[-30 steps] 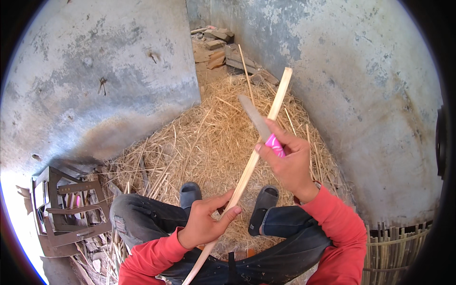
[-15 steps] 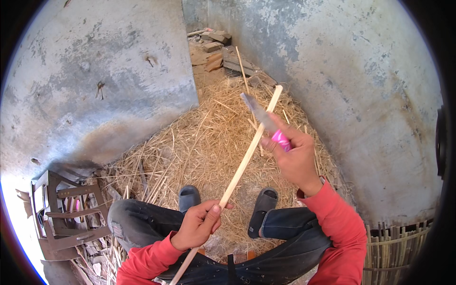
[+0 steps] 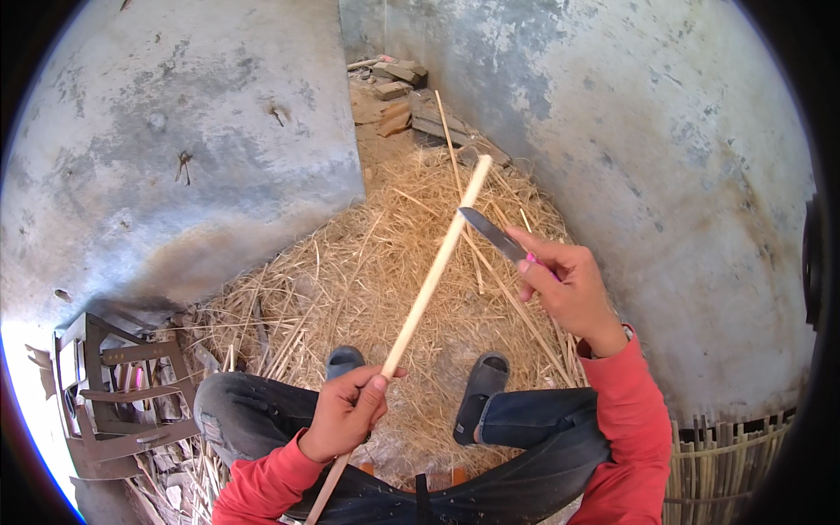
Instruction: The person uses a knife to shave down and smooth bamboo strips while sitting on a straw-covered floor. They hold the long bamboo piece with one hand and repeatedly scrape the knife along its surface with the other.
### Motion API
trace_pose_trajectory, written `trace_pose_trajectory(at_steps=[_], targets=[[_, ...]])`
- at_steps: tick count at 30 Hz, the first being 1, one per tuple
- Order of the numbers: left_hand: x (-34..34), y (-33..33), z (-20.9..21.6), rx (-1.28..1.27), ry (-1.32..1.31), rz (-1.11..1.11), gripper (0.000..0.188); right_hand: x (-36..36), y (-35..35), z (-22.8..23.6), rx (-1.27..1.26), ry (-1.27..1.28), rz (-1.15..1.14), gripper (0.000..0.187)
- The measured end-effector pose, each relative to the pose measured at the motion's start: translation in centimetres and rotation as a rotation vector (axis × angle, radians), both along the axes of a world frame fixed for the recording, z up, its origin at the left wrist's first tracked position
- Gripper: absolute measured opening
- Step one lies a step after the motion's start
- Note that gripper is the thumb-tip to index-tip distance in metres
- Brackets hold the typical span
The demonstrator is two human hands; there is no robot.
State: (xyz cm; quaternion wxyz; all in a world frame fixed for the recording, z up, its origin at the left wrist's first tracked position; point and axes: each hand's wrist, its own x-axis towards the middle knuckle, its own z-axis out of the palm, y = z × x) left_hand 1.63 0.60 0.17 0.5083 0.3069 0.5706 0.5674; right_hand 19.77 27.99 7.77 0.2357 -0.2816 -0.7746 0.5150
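My left hand (image 3: pixel 347 413) is closed around the lower part of a long pale wooden strip (image 3: pixel 429 285), which slants up and to the right in front of me. The strip's lower end runs down past my left wrist toward my lap. In my right hand (image 3: pixel 570 289) I grip a knife (image 3: pixel 492 234) with a dark blade and a pink handle, mostly hidden by my fingers. The blade points up and left, and its tip is at the strip's right edge, a little below the strip's upper end. Whether it touches the strip I cannot tell.
Straw-like shavings (image 3: pixel 367 262) cover the ground around my feet. A worn wall (image 3: pixel 682 175) rises on the right, another (image 3: pixel 192 122) on the left. A brown wooden frame (image 3: pixel 131 394) stands at lower left, a slatted basket (image 3: pixel 726 464) at lower right. Bricks (image 3: pixel 395 80) lie at the back.
The strip's upper end has swung left, and my left hand has shifted slightly left and down. My right hand has moved right and down, with the knife now beside the strip rather than across it.
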Motion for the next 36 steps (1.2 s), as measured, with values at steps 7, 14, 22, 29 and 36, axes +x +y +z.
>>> trace_pose_trajectory(at_steps=[7, 14, 22, 29, 36], targets=[[-1.0, 0.1, -0.3, 0.086, 0.01, 0.0, 0.042, 2.3, 1.6, -0.4, 0.123, -0.041, -0.205, 0.031], [-0.8, 0.3, -0.8, 0.069, -0.28, -0.229, 0.048, 1.1, 0.4, -0.8, 0.219, 0.182, -0.268, 0.029], [-0.1, 0.2, -0.7, 0.027, -0.331, -0.287, 0.048, 0.7, 1.1, -1.2, 0.552, 0.085, -0.34, 0.039], [-0.5, -0.3, -0.8, 0.053, -0.298, -0.202, 0.044, -0.4, -2.7, -1.8, 0.556, -0.136, -0.041, 0.047], [-0.8, 0.3, -1.1, 0.066, -0.434, -0.186, 0.046, -1.9, -6.7, -4.4, 0.648, -0.026, 0.225, 0.05]])
